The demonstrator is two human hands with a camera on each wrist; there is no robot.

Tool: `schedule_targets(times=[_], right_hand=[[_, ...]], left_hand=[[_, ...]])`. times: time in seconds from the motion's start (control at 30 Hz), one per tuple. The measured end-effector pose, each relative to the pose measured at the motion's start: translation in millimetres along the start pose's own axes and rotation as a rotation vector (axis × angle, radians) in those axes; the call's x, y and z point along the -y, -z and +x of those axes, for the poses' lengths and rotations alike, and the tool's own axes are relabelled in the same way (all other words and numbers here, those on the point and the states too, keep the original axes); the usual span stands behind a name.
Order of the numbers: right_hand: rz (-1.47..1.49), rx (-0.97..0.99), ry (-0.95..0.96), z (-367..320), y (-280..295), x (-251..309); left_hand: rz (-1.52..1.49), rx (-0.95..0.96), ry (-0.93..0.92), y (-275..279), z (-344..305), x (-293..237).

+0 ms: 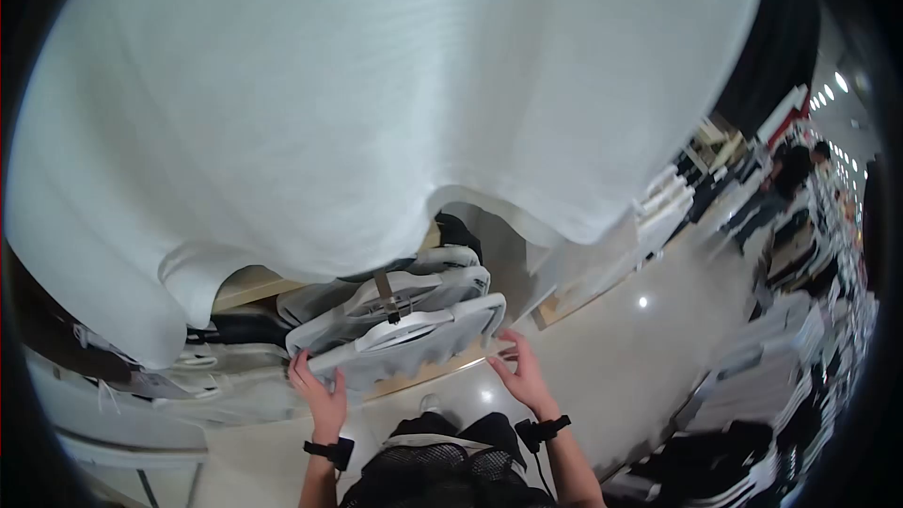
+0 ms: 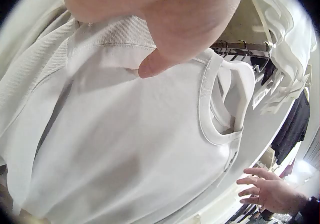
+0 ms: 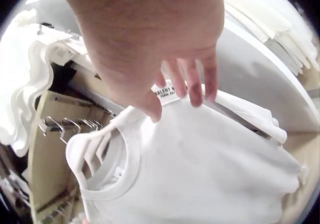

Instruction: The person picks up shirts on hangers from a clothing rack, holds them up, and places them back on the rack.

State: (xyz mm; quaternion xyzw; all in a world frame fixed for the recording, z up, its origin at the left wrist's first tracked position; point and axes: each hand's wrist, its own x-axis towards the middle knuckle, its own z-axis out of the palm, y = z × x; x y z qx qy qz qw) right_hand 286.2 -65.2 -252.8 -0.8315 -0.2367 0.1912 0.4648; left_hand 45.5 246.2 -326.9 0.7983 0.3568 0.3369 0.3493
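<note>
A white T-shirt hangs on a white hanger at the front of a row of white and grey tops. My left hand is at one shoulder of it, fingers loosely extended. In the left wrist view the thumb lies against the white cloth, and the other fingers are out of sight. By the opposite shoulder, my right hand has its fingers spread. The right wrist view shows that hand over the shoulder of the shirt, close to dark printed lettering.
A big white garment hangs close overhead and fills the upper head view. Metal hooks stick out beside a wooden panel. Racks of clothes line the right side across a shiny floor. A person stands far off.
</note>
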Motion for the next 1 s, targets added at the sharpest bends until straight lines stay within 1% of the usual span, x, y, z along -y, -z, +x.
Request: schedule_targets(times=[0.07, 0.1, 0.17, 0.2, 0.23, 0.27, 0.3, 0.33, 0.37, 0.4, 0.47, 0.5, 0.53, 0.57, 0.63, 0.67, 0.7, 0.77, 0.8, 0.87, 0.9, 0.97, 1.0], right_hand=[[-0.178, -0.191, 0.27, 21.5, 5.2, 8.4], [-0.176, -0.169, 0.277, 30.6, 6.9, 16.2], [-0.412, -0.205, 0.398, 51.8, 9.4, 37.4], [-0.505, -0.21, 0.462, 61.4, 9.5, 42.8], [-0.503, -0.19, 0.475, 72.8, 11.0, 40.0], [-0.527, -0.128, 0.468, 85.8, 13.1, 35.0], [-0.55, -0.063, 0.458, 94.7, 14.0, 31.2], [-0.466, -0.044, 0.44, 100.9, 17.8, 38.8], [-0.469, -0.014, 0.452, 109.2, 20.6, 39.0], [-0.445, 0.005, 0.446, 114.0, 22.6, 42.5], [-0.418, 0.033, 0.457, 118.1, 20.7, 50.4], [-0.403, 0.055, 0.364, 117.9, 21.2, 57.1], [-0.4, 0.071, 0.326, 120.4, 23.2, 59.6], [-0.397, 0.087, 0.287, 122.8, 25.2, 61.9], [-0.408, 0.227, 0.275, 126.4, 29.3, 63.1], [-0.412, 0.247, 0.284, 127.7, 28.1, 59.0], [-0.414, 0.219, 0.305, 130.2, 25.9, 51.9], [-0.418, 0.16, 0.345, 138.7, 20.8, 40.8], [-0.42, 0.175, 0.345, 142.7, 19.7, 40.3], [-0.369, 0.142, 0.328, 145.8, 13.5, 27.2], [-0.373, 0.147, 0.329, 146.5, 11.0, 20.4], [-0.404, 0.13, 0.352, 148.8, 7.7, 10.5], [-0.408, 0.128, 0.356, 150.9, 5.6, 7.7]], left_hand=[[0.015, -0.026, -0.013, -4.4, 7.2, -0.9], [0.024, -0.039, 0.004, -3.7, 11.6, -4.9], [0.008, -0.034, -0.021, -6.7, 22.7, -10.9], [0.017, -0.047, -0.005, -6.5, 26.4, -9.8], [0.091, 0.001, -0.027, -7.8, 29.7, -7.2], [0.165, 0.051, -0.044, -8.4, 33.6, -9.4], [0.173, 0.038, -0.021, -8.0, 38.3, -10.6], [0.19, 0.015, -0.062, -1.9, 45.1, -20.3], [0.204, -0.006, -0.097, -2.5, 43.6, -22.7], [0.213, -0.019, -0.072, -3.3, 37.1, -17.9], [0.105, -0.026, 0.02, -11.4, 32.7, 5.9], [0.109, -0.045, 0.028, -12.6, 30.9, 12.0], [0.106, -0.083, 0.019, -16.4, 27.4, 17.5], [0.101, -0.123, 0.011, -17.2, 25.7, 16.2], [0.095, -0.168, 0.051, -16.4, 21.7, 16.2], [0.091, -0.192, 0.079, -14.3, 18.0, 13.8], [0.097, -0.203, 0.096, -11.5, 15.0, 11.9], [0.151, -0.16, 0.112, -9.3, 12.5, 11.3], [0.155, -0.163, 0.127, -7.0, 12.9, 12.0], [0.198, -0.073, 0.155, -9.5, 8.9, 21.2], [0.196, -0.076, 0.161, -10.0, 7.7, 22.2], [0.222, 0.023, 0.255, -4.5, 10.5, 15.0], [0.218, 0.019, 0.254, -5.8, 11.5, 18.2]])
